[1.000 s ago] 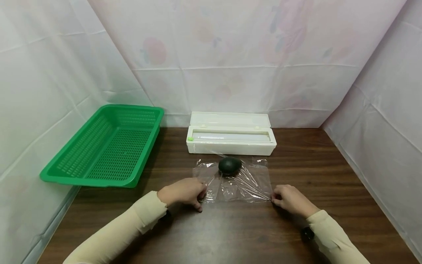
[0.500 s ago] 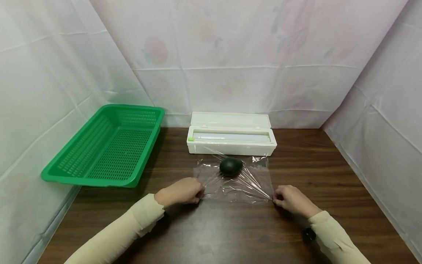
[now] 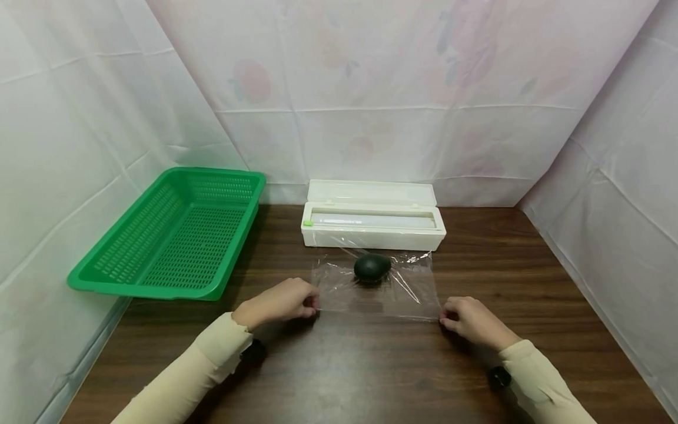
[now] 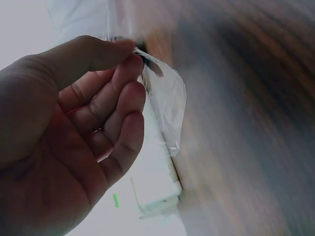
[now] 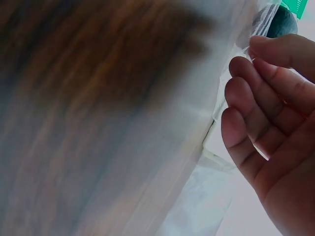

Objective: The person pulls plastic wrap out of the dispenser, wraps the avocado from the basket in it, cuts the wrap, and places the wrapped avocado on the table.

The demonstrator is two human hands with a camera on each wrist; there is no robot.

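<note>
- The left hand point(image 3: 281, 301) pinches the near left corner of the sheet of cling film point(image 3: 394, 288) between thumb and forefinger; the left wrist view shows the film point(image 4: 165, 105) caught at the fingertips, the other fingers loosely curled.
- The right hand point(image 3: 468, 321) pinches the near right corner in the same way; in the right wrist view the thumb and forefinger point(image 5: 246, 69) meet on the film's edge.
- The film lies stretched on the brown table point(image 3: 529, 277), and a dark avocado point(image 3: 372, 268) sits on its far half, just in front of the white cling film dispenser box point(image 3: 373, 222), whose lid stands open.
- Risk, as I judge it: each grip is only a fingertip pinch on thin, slippery film, so a corner could slip free and the sheet fold and stick to itself.
- The far edge of the film looks as if it runs up to the box; whether it is cut free I cannot tell. If it is attached, pulling nearer could drag the box or tear the sheet unevenly.
- The avocado is rounded and rests loose, so lifting one corner faster than the other could tip the film and roll it off.
- Pulling the two corners apart too hard could stretch or split the film.
- The green slotted basket point(image 3: 175, 235) stands well apart at the far left, out of the way of both hands.
</note>
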